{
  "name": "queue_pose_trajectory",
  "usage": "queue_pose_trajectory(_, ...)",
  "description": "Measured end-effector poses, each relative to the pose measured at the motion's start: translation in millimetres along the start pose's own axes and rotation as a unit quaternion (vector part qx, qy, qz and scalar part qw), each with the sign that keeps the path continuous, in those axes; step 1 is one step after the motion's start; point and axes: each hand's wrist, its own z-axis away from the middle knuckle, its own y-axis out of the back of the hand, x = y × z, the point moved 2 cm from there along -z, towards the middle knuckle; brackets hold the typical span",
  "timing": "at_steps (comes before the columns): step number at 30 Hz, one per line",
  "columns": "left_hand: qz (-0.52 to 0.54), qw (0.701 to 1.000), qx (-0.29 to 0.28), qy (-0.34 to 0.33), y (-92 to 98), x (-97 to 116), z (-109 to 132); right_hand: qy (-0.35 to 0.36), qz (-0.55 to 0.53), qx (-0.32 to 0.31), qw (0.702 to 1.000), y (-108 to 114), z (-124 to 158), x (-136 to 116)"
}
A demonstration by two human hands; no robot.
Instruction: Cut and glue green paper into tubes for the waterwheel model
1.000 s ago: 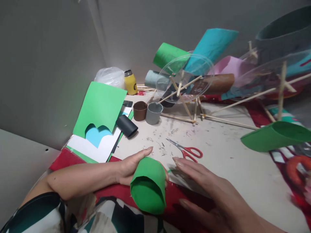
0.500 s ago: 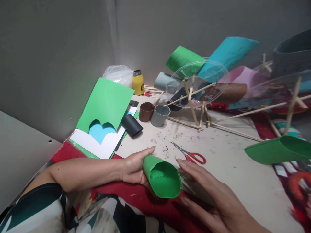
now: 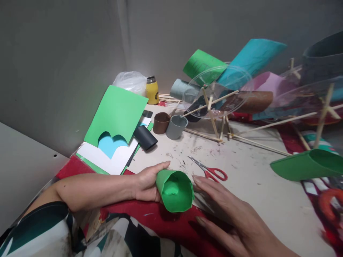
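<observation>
A green paper tube (image 3: 178,200) rests in my left hand (image 3: 147,182), its open end facing me. The left thumb lies along the tube's upper left side, while the other fingers are hidden behind and under it. To the right of the tube, my right hand (image 3: 230,210) is held with thumb and fingers apart, nothing between them. Its fingertips are close to the tube's rim, with a small gap. Red-handled scissors (image 3: 211,171) lie on the table just beyond the right fingertips, blades pointing up and left.
Coloured sheets with a green cut-out sheet (image 3: 118,110) on top lie at left, beside a black tube (image 3: 145,138). Brown (image 3: 161,124) and grey (image 3: 177,128) rings stand centrally. A stick-and-plastic wheel frame (image 3: 210,103) with coloured tubes fills the back right. A yellow bottle (image 3: 152,92) stands behind.
The green tube has tilted and shifted slightly left and up in my left hand, so more of its inside shows. My right hand stays spread, now a little farther from the rim.
</observation>
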Motion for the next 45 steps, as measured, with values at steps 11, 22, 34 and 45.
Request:
queue_pose_trajectory(11,0.007,0.998,-0.049,0.032,-0.6,-1,-1,0.012,-0.035,0.000,0.999,-1,-2,1)
queue_pose_trajectory(22,-0.008,0.994,-0.104,0.010,-3.4,-8,0,-0.017,-0.082,0.049,0.995,11,-1,-10)
queue_pose_trajectory(34,-0.044,0.988,-0.144,-0.027,-8.7,-7,-1,-0.034,-0.200,0.062,0.977,18,-19,-11)
queue_pose_trajectory(45,-0.025,0.988,-0.129,-0.083,-15.7,-1,6,-0.064,-0.214,0.065,0.973,18,-23,-11)
